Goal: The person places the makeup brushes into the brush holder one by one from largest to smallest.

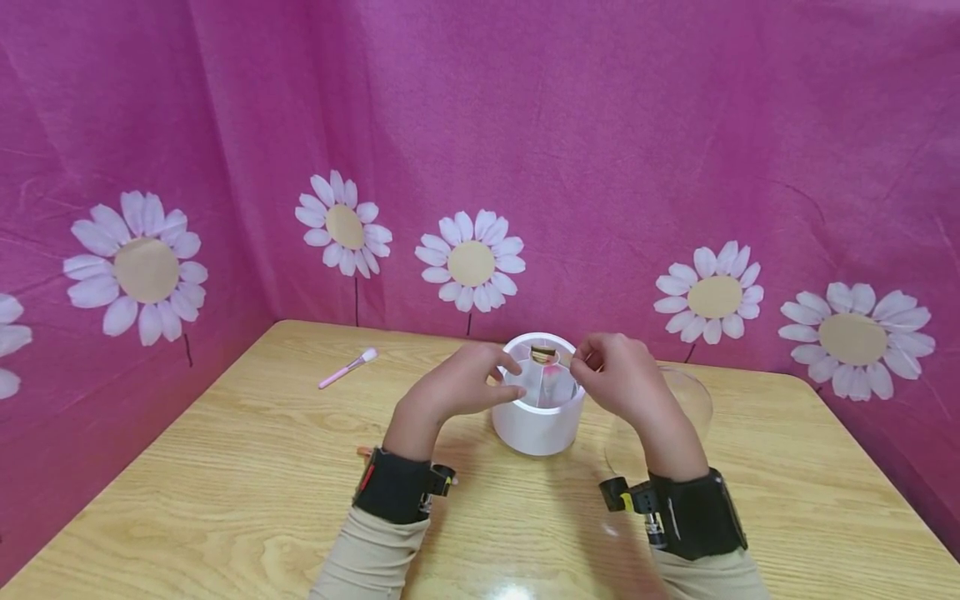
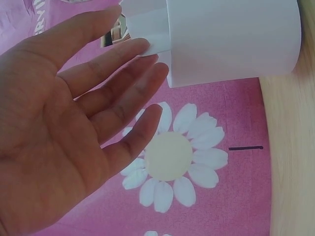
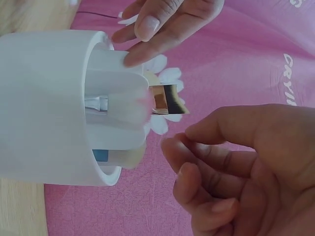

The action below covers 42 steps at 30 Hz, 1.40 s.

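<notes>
A white round brush holder (image 1: 536,429) with inner dividers stands on the table between both hands. A flat makeup brush (image 3: 165,100) with a gold ferrule and dark bristles sticks up from it. Beside that one is a makeup brush with pale pink-tipped bristles (image 3: 129,105), and lower down a cream-bristled brush (image 3: 133,156). My left hand (image 1: 461,379) is at the holder's left rim, fingers relaxed; whether they touch the divider I cannot tell. On the right side, my right hand (image 1: 618,375) has loosely curled fingers, thumb near the index fingertip, with nothing visible between them.
A pink-handled makeup brush (image 1: 348,368) lies on the table (image 1: 247,467) at the left. An orange-tipped object (image 1: 364,451) is mostly hidden by the left wrist. Behind the right hand is a clear, round plastic piece (image 1: 693,400). A pink curtain (image 1: 585,167) hangs behind.
</notes>
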Available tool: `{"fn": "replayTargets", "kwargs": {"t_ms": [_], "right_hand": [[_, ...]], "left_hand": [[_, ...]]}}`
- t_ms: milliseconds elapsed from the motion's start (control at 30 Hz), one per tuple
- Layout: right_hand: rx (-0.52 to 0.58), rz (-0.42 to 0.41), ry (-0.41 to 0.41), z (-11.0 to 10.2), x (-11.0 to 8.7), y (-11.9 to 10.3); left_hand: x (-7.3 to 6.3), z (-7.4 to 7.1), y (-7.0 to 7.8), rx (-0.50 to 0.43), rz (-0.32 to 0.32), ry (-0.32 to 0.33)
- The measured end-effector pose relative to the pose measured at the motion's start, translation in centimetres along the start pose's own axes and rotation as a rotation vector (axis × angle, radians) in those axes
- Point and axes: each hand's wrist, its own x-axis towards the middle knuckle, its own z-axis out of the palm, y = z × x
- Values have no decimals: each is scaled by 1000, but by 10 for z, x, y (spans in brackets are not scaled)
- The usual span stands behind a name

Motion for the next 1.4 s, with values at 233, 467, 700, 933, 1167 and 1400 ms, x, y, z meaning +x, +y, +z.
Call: {"fn": "replayTargets", "kwargs": {"t_ms": [233,467,700,933,1167,1400], "right_hand": [[13,-22,-12,0,0,-1],[16,-44,-11,-2,0,-1],[31,-56,-22,-4,-1,-2],[37,-76,-28,-1,-1,0],[46,-84,-36,-1,-2,-2],[41,-91,-40,-1,-2,-2]], "left_hand": [[-3,-6,-5,14,-10,114],[-15,-25,-33,-10,-186,285],[-50,-40,-99,1,-459,251],[-78,-37,-140,18,-622,135],[-86,-32,-158,51,-632,115],[-91,-40,-157,56,-673,145]]}}
